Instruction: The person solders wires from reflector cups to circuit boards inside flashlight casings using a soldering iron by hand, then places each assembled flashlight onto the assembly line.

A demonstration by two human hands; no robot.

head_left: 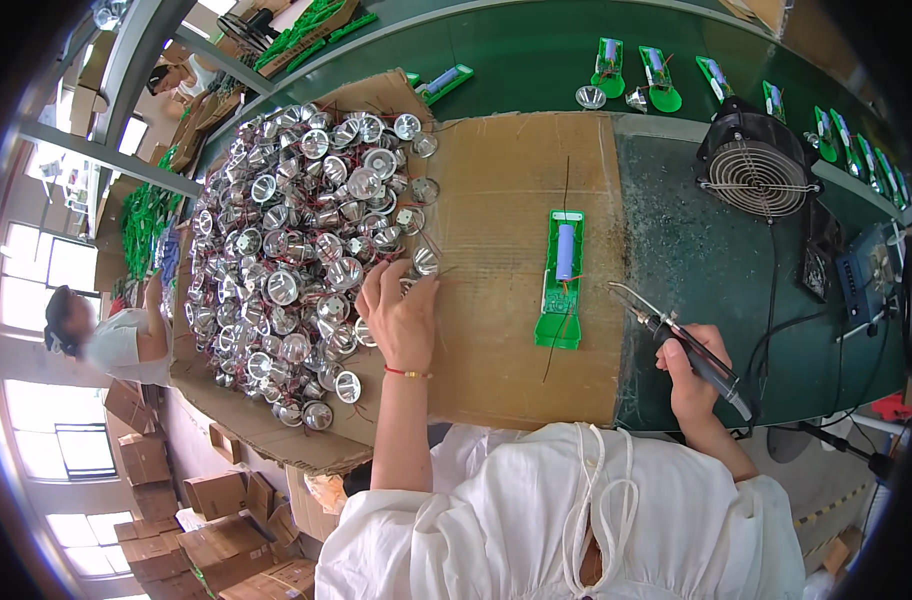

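My left hand (401,318) is at the right edge of a heap of shiny lamp reflectors (291,255) with thin red and dark wires. Its fingers are apart and bent around a reflector at the edge; no firm grip shows. In my right hand (692,372) is a soldering iron (701,358), its tip pointing up and left, with a thin curved metal tube beside it. Between my hands a green plastic lamp housing (558,330) lies on the cardboard sheet (486,200). A light purple battery cell (565,250) sits inside it, and dark wires stick out above and below.
A black fan (758,165) with a wire grille stands at the back right, near a blue box (864,280) with cables. More green housings (660,80) line the raised back ledge. Stacked cartons (226,550) are at lower left, and another person (126,340) stands beyond the heap.
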